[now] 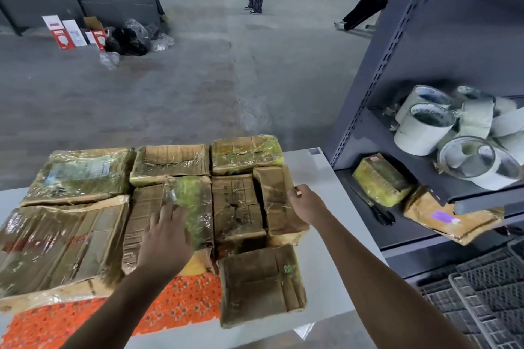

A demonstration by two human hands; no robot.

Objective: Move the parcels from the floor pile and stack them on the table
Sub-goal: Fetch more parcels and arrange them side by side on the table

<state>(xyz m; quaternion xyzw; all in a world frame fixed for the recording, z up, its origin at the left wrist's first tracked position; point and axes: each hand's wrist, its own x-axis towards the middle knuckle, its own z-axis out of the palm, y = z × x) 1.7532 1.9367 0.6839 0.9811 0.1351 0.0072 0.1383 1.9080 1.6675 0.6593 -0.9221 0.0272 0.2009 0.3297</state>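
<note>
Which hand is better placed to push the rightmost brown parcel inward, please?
Right: the right hand holds the outer edge of the rightmost brown parcel, while the left hand rests on the green-tinted parcel further left.

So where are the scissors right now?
Head view, right side: the black scissors lie on the grey rack's shelf, beside the table, in front of a yellow-wrapped parcel and left of a purple-labelled brown packet.

Both my arms reach forward; my left hand (166,238) lies flat, fingers straight, my right hand (304,205) grips a parcel (276,198) by its edge.
</note>
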